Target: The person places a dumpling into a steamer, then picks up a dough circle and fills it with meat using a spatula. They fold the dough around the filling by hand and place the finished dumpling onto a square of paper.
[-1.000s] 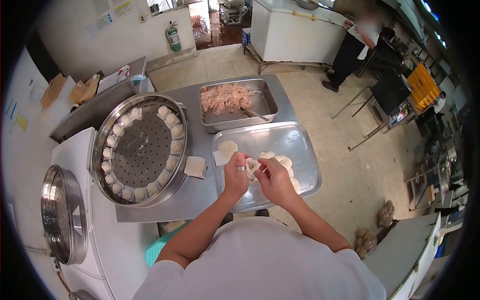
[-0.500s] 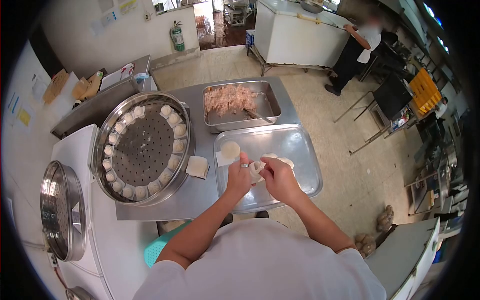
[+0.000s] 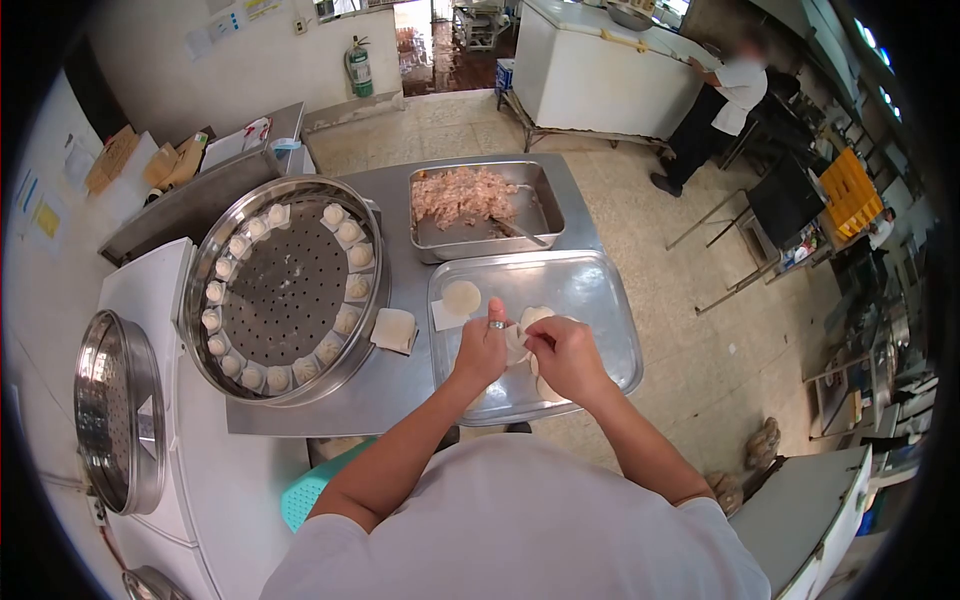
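Observation:
Over the metal tray (image 3: 610,300), my left hand (image 3: 483,350) cups a pale dough bun (image 3: 516,345), thumb raised and a ring on one finger. My right hand (image 3: 566,355) pinches the bun's dough edge with its fingertips. Flat dough pieces (image 3: 548,391) lie on the tray, partly covered by my right hand. Left of my hands, a round dough disc (image 3: 462,297) rests on a white paper square (image 3: 446,317). Behind the tray, a deep metal pan (image 3: 545,212) holds pinkish minced filling (image 3: 462,195) and a metal utensil (image 3: 518,232).
A round perforated steamer tray (image 3: 285,290) holds a ring of pleated buns on papers. Beside it sits a stack of paper squares (image 3: 394,330). Another steamer tray (image 3: 115,415) stands far left. A person (image 3: 715,100) is by a white freezer (image 3: 610,75); a teal stool (image 3: 318,490) is below the table.
My right fingers have shifted slightly around the bun's edge, still pinching the dough. The view has tilted a little. The person at the freezer has lowered an arm slightly.

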A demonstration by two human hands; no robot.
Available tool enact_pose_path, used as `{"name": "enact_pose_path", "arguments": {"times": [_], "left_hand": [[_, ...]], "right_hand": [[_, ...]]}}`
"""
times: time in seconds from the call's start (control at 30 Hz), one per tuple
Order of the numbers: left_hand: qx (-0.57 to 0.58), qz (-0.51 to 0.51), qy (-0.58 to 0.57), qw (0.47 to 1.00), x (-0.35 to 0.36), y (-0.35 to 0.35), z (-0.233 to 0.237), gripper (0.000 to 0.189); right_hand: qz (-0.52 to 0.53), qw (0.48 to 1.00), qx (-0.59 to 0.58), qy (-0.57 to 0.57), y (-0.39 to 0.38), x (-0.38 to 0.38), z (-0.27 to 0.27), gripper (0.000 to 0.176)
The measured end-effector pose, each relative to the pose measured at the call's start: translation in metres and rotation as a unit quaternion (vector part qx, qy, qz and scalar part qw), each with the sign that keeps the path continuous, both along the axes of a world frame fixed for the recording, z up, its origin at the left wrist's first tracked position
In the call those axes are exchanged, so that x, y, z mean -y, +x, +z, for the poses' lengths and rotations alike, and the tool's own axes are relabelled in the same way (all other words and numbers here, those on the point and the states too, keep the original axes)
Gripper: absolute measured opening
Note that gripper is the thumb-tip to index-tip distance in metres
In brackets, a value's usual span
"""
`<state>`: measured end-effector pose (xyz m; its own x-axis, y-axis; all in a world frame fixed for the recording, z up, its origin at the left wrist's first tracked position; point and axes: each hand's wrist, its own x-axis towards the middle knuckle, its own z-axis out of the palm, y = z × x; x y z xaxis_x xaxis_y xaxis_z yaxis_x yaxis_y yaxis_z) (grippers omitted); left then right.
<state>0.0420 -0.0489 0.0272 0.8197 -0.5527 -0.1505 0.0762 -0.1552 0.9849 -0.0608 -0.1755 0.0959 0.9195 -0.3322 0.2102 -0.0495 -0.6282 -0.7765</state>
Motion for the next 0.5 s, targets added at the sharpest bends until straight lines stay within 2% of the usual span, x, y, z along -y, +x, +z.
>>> {"name": "enact_pose_path", "arguments": {"times": [0.13, 0.17, 0.27, 0.33, 0.5], "left_hand": [[0.082, -0.026, 0.001, 0.996, 0.004, 0.01, -0.006, 0.088], [0.113, -0.035, -0.002, 0.993, 0.005, 0.012, -0.009, 0.089], [0.105, -0.024, -0.022, 0.994, 0.003, 0.011, 0.001, 0.086], [0.085, -0.019, 0.013, 0.996, 0.001, 0.012, 0.002, 0.086], [0.056, 0.012, 0.024, 0.998, -0.001, 0.014, 0.003, 0.086]], "right_hand": [[0.016, 0.997, -0.047, 0.067, 0.009, 0.005, 0.005, 0.011], [0.019, 0.997, -0.05, 0.048, 0.009, 0.005, 0.005, 0.011], [0.025, 0.998, -0.048, -0.013, 0.014, 0.006, 0.007, 0.008], [0.025, 0.997, -0.038, -0.058, 0.012, 0.004, 0.005, 0.007], [0.054, 0.992, 0.052, -0.103, 0.01, 0.001, 0.008, 0.005]]}}
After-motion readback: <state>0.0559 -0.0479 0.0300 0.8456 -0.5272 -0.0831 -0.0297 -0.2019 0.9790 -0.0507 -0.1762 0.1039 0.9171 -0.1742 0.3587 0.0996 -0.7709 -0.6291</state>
